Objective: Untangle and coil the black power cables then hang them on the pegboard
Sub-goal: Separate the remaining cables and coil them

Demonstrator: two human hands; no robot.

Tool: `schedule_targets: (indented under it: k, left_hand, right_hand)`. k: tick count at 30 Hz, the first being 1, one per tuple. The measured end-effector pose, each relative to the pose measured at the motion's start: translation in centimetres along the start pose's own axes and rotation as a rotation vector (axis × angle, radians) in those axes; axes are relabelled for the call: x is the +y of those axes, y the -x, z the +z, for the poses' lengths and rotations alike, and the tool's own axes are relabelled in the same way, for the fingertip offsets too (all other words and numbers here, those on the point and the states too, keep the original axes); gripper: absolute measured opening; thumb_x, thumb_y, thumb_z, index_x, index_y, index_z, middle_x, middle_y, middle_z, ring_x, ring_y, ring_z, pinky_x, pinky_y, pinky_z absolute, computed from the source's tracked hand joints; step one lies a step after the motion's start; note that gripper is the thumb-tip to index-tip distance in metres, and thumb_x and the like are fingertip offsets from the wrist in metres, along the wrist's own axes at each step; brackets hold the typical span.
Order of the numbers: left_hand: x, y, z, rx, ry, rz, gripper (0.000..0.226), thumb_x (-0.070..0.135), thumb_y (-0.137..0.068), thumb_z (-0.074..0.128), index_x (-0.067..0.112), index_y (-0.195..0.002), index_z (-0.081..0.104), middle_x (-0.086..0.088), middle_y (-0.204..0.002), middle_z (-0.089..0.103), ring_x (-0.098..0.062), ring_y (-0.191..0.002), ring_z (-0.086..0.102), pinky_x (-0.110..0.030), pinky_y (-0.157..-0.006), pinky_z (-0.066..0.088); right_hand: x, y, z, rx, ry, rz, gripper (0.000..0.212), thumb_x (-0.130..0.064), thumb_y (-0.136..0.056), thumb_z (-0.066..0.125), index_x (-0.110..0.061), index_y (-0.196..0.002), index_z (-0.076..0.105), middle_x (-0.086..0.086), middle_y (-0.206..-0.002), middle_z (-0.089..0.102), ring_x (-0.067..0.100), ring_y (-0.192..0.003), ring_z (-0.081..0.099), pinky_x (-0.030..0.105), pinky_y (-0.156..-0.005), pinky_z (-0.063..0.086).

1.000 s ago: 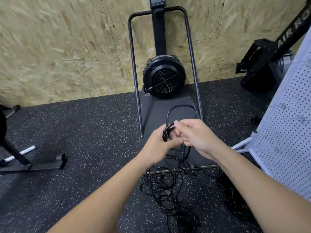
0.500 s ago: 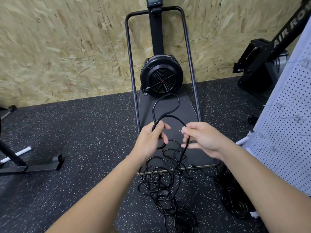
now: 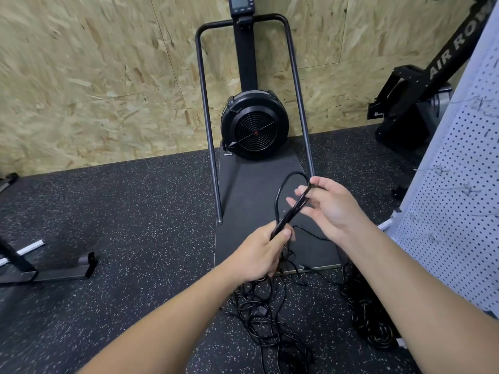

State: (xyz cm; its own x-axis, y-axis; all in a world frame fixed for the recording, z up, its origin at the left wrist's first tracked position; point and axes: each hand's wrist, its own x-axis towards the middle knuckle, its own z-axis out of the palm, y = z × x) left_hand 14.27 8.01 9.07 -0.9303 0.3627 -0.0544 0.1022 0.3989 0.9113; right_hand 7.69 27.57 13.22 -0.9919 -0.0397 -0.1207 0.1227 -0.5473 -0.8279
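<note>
Currently the fingers (image 3: pixel 280 234) of the left hand (image 3: pixel 259 255), at frame centre, are curled round a bundle of several strands of black power cable (image 3: pixel 290 211), clamping its lower end. The right hand (image 3: pixel 334 209), just up and right of it, pinches the bundle's upper end between thumb and forefinger, the other fingers spread loosely and apart. Between the two hands the strands run taut and parallel; one open loop (image 3: pixel 286 184) arcs up and left of the right hand. Judgement: this is the start of a coil, only a few turns gathered. From the left hand the cable drops to a tangled heap (image 3: pixel 266 317) on the speckled rubber floor (image 3: pixel 135 225), lower centre, still knotted and crossing over itself, so most of the length is not yet untangled. A second dark mass of cable (image 3: pixel 370 319) lies on the floor at lower right, beside the right forearm; whether it is coiled or tangled cannot be told. The white pegboard (image 3: pixel 456 211) stands at the right edge; it carries a few small hooks, but no cable hangs on it in view. Behind, a fan-wheel exercise machine (image 3: pixel 255 128) stands against the chipboard wall. Estimate: early stage. Remaining: finish untangling, complete the coil, hang it, then deal with the other cables.
</note>
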Motion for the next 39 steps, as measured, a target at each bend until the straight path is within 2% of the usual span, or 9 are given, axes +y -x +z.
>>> schedule_targets:
  k: [5, 7, 10, 13, 21, 24, 28, 33, 39]
  left_hand:
    - [-1.3, 0.3, -0.7, 0.011, -0.296, -0.068, 0.043, 0.058, -0.111, 0.055, 0.037, -0.146, 0.042, 0.004, -0.112, 0.071, -0.015, -0.107, 0.067, -0.029, -0.090, 0.046]
    - [-0.8, 0.3, -0.4, -0.036, -0.201, -0.044, 0.044, 0.049, -0.112, 0.059, 0.041, -0.154, 0.047, 0.026, -0.097, 0.070, 0.004, -0.084, 0.063, -0.017, -0.080, 0.048]
    - [-0.5, 0.2, 0.1, -0.133, -0.089, -0.075, 0.020, 0.043, -0.115, 0.056, 0.033, -0.122, 0.072, 0.024, -0.073, 0.059, -0.009, -0.060, 0.046, -0.025, -0.059, 0.041]
    - [-1.1, 0.0, 0.5, -0.104, -0.164, -0.034, 0.049, 0.056, -0.114, 0.049, 0.020, -0.083, 0.060, 0.012, -0.069, 0.053, -0.009, -0.065, 0.044, -0.037, -0.071, 0.041]
    - [-0.6, -0.1, 0.9, -0.195, -0.133, -0.041, 0.066, 0.055, -0.118, 0.035, 0.018, -0.063, 0.040, 0.002, -0.049, 0.049, -0.030, -0.071, 0.077, -0.055, -0.089, 0.058]
    - [0.3, -0.1, 1.1, -0.089, 0.133, -0.027, 0.062, 0.049, -0.120, 0.036, 0.011, -0.071, 0.035, -0.008, -0.056, 0.032, -0.024, -0.046, 0.043, -0.044, -0.057, 0.050]
    - [1.6, -0.7, -0.3, 0.063, 0.446, -0.018, 0.056, 0.054, -0.118, 0.037, 0.020, -0.076, 0.022, -0.007, -0.066, 0.013, -0.020, -0.056, 0.013, -0.038, -0.054, 0.015]
    - [1.7, -1.5, -2.5, 0.164, 0.672, 0.014, 0.060, 0.060, -0.116, 0.041, 0.019, -0.076, 0.021, -0.007, -0.066, 0.007, -0.018, -0.056, 0.005, -0.037, -0.052, 0.005]
    - [1.6, -1.7, -5.4, 0.254, 0.864, 0.011, 0.056, 0.059, -0.115, 0.040, 0.023, -0.078, 0.019, -0.001, -0.070, 0.006, -0.015, -0.056, 0.003, -0.034, -0.051, 0.004]
  right_hand:
    - [-0.4, 0.4, 0.0, -0.125, 0.117, 0.110, 0.036, 0.021, -0.098, 0.054, 0.006, -0.127, 0.069, 0.015, -0.099, 0.067, 0.020, -0.079, 0.061, 0.032, -0.071, 0.050]
    - [-0.3, 0.6, 0.5, -0.123, 0.068, 0.155, 0.024, 0.018, -0.099, 0.055, 0.004, -0.110, 0.071, 0.013, -0.089, 0.064, 0.018, -0.072, 0.058, 0.028, -0.065, 0.048]
    - [-0.3, 0.6, 0.9, -0.134, -0.074, 0.216, 0.023, 0.016, -0.102, 0.051, -0.002, -0.096, 0.064, 0.009, -0.082, 0.057, 0.015, -0.067, 0.051, 0.024, -0.059, 0.044]
    - [-0.2, 0.5, 0.9, -0.143, -0.119, 0.220, 0.026, 0.014, -0.102, 0.047, -0.004, -0.095, 0.064, 0.005, -0.078, 0.054, 0.012, -0.065, 0.048, 0.022, -0.057, 0.040]
    - [0.1, -0.1, -0.4, -0.073, 0.073, 0.171, 0.017, -0.007, -0.104, 0.062, -0.014, -0.101, 0.078, 0.007, -0.097, 0.071, 0.022, -0.092, 0.074, 0.047, -0.104, 0.058]
    - [0.1, -0.2, -1.0, -0.157, 0.266, 0.146, 0.041, -0.037, -0.100, 0.079, -0.014, -0.134, 0.075, 0.005, -0.126, 0.079, 0.024, -0.123, 0.075, 0.053, -0.118, 0.052]
    - [2.3, 0.5, -1.6, -0.422, 0.367, 0.335, 0.096, -0.068, -0.087, 0.085, -0.019, -0.161, 0.050, 0.008, -0.150, 0.070, 0.026, -0.140, 0.066, 0.056, -0.128, 0.039]
    - [4.5, 2.1, -1.0, -0.588, 0.571, 0.436, 0.058, -0.069, -0.106, 0.053, -0.031, -0.147, 0.065, -0.007, -0.140, 0.075, 0.012, -0.139, 0.064, 0.053, -0.134, 0.024]
    - [7.0, 2.6, -0.6, -0.629, 0.743, 0.352, 0.043, -0.054, -0.107, 0.067, -0.017, -0.127, 0.075, 0.002, -0.132, 0.077, 0.019, -0.134, 0.066, 0.052, -0.131, 0.032]
